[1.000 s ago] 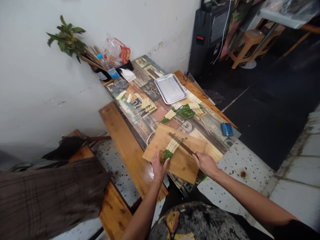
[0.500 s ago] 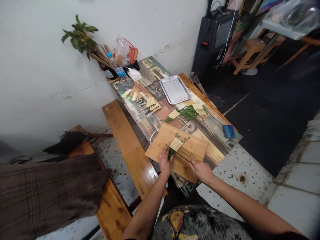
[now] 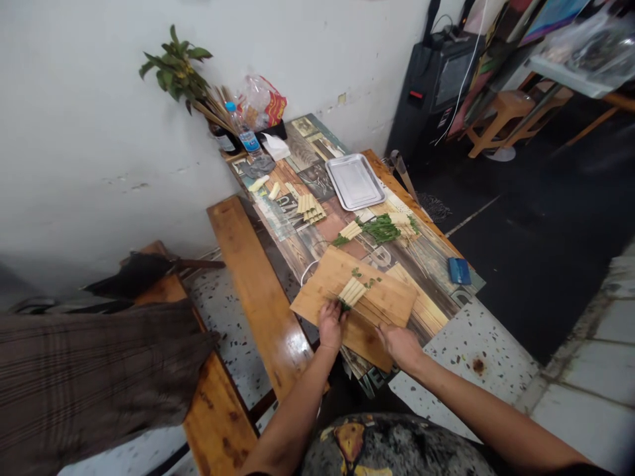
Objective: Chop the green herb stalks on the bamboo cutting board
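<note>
white plaster wall runs behind a table (image 3: 317, 178) covered in a printed collage sheet; large letters show on it, "ze" near the middle and "ve" at the near edge, too broken up to read as words. one wooden bench (image 3: 258, 277) lies along the table's left side.

on a bamboo board (image 3: 381, 301) at the near end lies one bundle of pale stalks (image 3: 351, 291) with green ends, and a few green scraps lie just beside it. the left hand (image 3: 331, 325) presses down on the green end of the stalks, fingers curled onto them. the right hand (image 3: 401, 344) is closed round the handle of a knife (image 3: 364, 316), whose thin blade lies low across the board by the stalks; the blade is blurred and hard to follow.

further up the table lie three more heaps: a cut stack (image 3: 310, 208), a small bundle (image 3: 350, 231) with green tips, and a leafy pile (image 3: 384, 228) over pale sticks. two short pale pieces (image 3: 265, 187) lie near the wall end.

one steel tray (image 3: 355, 182) holds nothing visible. one water bottle (image 3: 247, 137) with a blue cap and blue label stands by the wall; its writing is too small to read. beside it is a clear plastic bag (image 3: 262, 102) with red and yellow print, unreadable, and a dark pot holding a leafy branch (image 3: 176, 66). one blue box (image 3: 459, 270) lies at the table's right edge.
</note>
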A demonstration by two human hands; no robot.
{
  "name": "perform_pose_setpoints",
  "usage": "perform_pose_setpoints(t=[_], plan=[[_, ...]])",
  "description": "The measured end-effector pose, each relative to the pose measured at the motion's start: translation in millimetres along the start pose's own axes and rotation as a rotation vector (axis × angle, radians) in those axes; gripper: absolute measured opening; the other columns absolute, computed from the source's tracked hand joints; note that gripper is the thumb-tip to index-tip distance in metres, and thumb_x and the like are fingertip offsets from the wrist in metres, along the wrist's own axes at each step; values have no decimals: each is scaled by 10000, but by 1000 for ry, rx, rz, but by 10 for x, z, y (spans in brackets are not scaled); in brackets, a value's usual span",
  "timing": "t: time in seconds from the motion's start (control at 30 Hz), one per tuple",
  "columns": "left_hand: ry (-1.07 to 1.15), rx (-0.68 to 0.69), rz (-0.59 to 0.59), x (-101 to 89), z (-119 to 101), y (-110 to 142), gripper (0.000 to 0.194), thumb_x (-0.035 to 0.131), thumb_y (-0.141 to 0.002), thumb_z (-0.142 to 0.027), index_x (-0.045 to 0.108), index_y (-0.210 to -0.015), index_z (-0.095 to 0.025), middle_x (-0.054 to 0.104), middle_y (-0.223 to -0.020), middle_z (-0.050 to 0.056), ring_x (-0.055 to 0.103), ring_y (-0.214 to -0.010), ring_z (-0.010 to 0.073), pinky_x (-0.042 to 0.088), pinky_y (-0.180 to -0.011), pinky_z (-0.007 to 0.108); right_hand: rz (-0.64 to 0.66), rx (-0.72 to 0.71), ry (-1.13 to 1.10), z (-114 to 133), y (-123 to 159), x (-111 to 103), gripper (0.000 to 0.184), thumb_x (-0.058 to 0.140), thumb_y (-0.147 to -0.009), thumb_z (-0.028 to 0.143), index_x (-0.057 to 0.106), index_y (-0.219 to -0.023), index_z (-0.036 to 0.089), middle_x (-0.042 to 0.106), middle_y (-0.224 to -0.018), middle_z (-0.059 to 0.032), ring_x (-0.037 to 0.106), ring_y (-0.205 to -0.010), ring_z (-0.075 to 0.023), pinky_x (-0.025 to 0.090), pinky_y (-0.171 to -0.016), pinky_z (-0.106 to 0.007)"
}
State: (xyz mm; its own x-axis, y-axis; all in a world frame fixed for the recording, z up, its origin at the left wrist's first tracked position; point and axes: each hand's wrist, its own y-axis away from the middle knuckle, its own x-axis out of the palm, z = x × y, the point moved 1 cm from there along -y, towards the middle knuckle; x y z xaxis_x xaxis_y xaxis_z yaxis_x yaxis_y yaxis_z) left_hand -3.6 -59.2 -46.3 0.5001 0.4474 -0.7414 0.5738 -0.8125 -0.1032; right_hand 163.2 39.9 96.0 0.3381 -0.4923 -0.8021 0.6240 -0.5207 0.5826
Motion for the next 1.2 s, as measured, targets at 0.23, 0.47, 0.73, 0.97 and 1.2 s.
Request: perform_pose_setpoints(t=[0.23,0.47,0.73,0.97,1.2], plan=[[21,76,103,-50,-13,-43,243,524,-928,-227,685,-1108,-194,677,-1167,114,572,-1181,252,437,-1084,453,-54,-39,-72,152,-290,63,451,236,-1032,397,623,-1050,165,738,-921,-108,706,-846,-212,477,-696,-277],[5,2,-67,-264,177,281,394,587,-908,-326,574,-1272,-179,651,-1222,139,587,-1176,267,446,-1059,494,-253,5,-305,-180,97,143,437,278,-1021,390,640,-1021,145,728,-919,-111,692,-877,-215,458,-747,-264],[-186,-22,52,-273,-70,158,597,684,-846,-285,444,-1368,-123,512,-1340,205,465,-1276,306,410,-1069,481,-447,96,-398,-691,364,327,558,222,-985,501,635,-809,169,681,-684,-98,662,-653,-227,428,-599,-295],[-371,-179,346,-316,-326,-294,225,585,-899,-229,600,-1103,-134,627,-1078,112,568,-1035,228,455,-933,348,-513,138,-416,-832,444,373,570,227,-979,534,645,-857,166,695,-699,-101,672,-655,-230,436,-609,-296],[-467,-179,382,-373,-405,-417,215,431,-932,-128,620,-1034,-133,637,-1032,109,574,-1040,214,436,-929,317,-403,225,-250,-910,427,274,433,304,-1004,432,632,-897,171,712,-771,-96,690,-735,-217,430,-628,-278]])
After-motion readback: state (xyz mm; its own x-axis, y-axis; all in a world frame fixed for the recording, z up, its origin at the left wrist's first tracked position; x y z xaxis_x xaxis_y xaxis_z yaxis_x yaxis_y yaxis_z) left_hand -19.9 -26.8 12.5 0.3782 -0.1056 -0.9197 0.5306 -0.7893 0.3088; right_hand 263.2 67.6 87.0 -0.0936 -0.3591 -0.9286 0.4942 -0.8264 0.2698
